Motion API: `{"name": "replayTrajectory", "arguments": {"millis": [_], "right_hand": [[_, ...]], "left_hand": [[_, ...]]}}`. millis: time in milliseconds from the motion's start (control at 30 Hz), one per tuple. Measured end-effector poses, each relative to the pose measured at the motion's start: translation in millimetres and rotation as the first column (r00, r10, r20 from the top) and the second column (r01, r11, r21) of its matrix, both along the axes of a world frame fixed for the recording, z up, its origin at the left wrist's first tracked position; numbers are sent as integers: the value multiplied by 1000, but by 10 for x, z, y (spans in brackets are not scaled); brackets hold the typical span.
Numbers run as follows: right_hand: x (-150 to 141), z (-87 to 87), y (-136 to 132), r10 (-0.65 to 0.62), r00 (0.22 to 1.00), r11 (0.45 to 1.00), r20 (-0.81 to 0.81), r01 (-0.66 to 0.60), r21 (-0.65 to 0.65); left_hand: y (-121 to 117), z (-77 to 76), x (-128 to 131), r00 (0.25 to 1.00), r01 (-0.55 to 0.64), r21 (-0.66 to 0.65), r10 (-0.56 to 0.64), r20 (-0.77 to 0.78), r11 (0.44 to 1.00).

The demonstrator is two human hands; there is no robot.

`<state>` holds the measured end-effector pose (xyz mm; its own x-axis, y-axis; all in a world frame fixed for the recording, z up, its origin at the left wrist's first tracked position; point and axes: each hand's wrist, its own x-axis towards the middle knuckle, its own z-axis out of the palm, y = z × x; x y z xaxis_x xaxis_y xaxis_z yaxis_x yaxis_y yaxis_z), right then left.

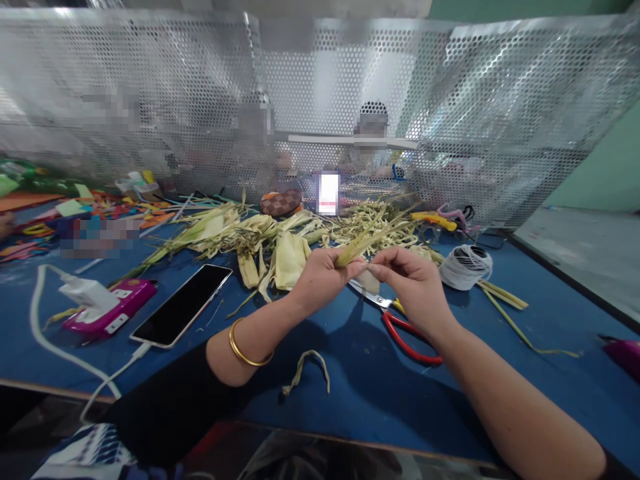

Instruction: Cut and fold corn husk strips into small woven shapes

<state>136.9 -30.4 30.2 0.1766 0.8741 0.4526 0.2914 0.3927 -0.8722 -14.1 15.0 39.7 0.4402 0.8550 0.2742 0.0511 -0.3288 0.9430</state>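
And here at the centre of the frame, the left hand [325,273] is clamped on a small husk bundle [354,248], its pale strips fanning up and to the right. The right hand [413,283] meets it just beside, thumb and fingertips pinched together; whether a thread or a husk tip sits between them is too small to tell.

How far along? The bundle is gathered, that much is clear, but no finished binding shows on it, so I'd judge this piece partway through. Plenty of material lies unused: the wide husk leaf [291,260] just left of centre looks whole, while the shredded husk heap [377,223] behind the hands is already split fine. One curled husk strip [323,360] lies alone at lower centre.

Just below the right hand, red-handled scissors [410,353] rest on the blue tabletop [350,407], out of both hands. Right of them, the white thread spool [463,268] stands beside a few loose stalks. Over on the left, a dark-screened smartphone [184,303] lies plugged in beside the magenta power strip [133,300], and the perforated metal partition [295,73] spans the top of the frame.
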Motion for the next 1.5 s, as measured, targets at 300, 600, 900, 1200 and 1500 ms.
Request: {"name": "replayTrajectory", "arguments": {"millis": [300, 600, 900, 1200, 1500], "right_hand": [[5, 28, -8, 17, 998, 1000, 52, -16, -17], [15, -19, 13, 81, 997, 992, -2, -81, -102], [-2, -76, 30, 66, 997, 995, -27, -68, -76], [-14, -136, 41, 67, 998, 997, 15, -66, -47], [-16, -96, -19, -224, 894, 950, 387, 111, 292]], "left_hand": [[15, -15, -9, 999, -5, 53, 7, -43, 999], [28, -69, 14, 998, -20, 138, 27, -49, 990], [-15, -119, 24, 999, -27, 205, 35, -36, 978], [-30, -161, 45, 997, -71, 269, 78, -13, 961], [-25, -145, 64, 996, -82, 191, 72, 55, 978]]}}
